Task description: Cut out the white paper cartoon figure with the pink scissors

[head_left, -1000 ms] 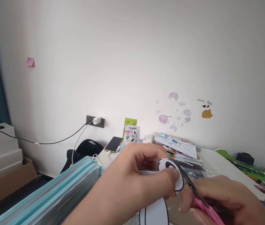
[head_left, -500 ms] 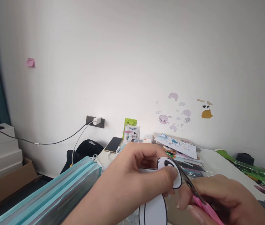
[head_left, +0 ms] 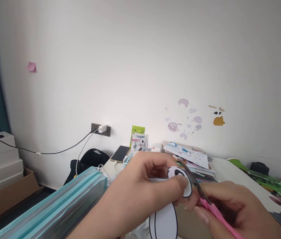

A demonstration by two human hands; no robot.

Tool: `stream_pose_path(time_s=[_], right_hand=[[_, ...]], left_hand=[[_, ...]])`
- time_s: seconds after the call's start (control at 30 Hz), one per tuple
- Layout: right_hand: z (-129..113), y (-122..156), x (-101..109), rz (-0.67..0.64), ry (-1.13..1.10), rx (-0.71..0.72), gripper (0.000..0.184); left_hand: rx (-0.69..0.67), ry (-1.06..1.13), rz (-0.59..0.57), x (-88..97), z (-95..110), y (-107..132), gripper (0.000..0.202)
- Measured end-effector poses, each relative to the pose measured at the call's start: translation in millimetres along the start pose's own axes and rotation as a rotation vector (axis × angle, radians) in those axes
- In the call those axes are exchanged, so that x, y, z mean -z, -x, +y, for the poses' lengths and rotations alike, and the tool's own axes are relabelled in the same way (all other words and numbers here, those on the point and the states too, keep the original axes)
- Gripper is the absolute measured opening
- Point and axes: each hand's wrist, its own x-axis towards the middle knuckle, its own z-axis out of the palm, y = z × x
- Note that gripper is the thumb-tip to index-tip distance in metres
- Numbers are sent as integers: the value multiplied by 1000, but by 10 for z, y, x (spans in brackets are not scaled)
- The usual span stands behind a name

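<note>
Fingers of left hand (head_left: 142, 191) pinch white cutout (head_left: 172, 172) | right hand (head_left: 242, 202) grips pink scissors (head_left: 215, 213) | visible outline appears trimmed; remainder hidden.

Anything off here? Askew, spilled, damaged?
Minor: the white sheet lies askew on the paper pile, out of line with the layers under it. No spill or damage visible. Left hand pinching the paper cutout and right hand on the pink-handled scissors look normal.

Fingers (head_left: 177, 186) pinching paper cutout (head_left: 164, 221), pink scissors (head_left: 213, 209) alongside
</note>
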Motion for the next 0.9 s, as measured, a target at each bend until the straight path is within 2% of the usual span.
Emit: stream_pose_path(time_s=[0.1,0.27,0.33,0.43,0.47,0.63,0.8,0.9], right_hand=[[77,-2,-14,-51,-208,-132,21],[12,-1,-58,71,-443,-209,33],[-70,-6,-60,135,-464,-246,32],[-153,-14,-14,264,-381,-272,27],[-159,-13,10,274,-353,-273,26],[-56,117,106,118,-298,-327,28],[-20,462,83,149,-213,-461,28],[-61,668,15,221,-182,-557,29]], left_hand=[[21,-50,31,-7,-24,-4,12],[-31,-178,54,-18,-47,-29,14],[-59,-271,58,-17,-60,-54,14],[-66,-413,36,-15,-85,-106,17],[-62,-453,12,-17,-98,-126,19],[-55,-549,-207,-58,-222,-207,18],[-42,-584,-429,-171,-369,-219,18],[-58,-565,-538,-253,-469,-219,19]])
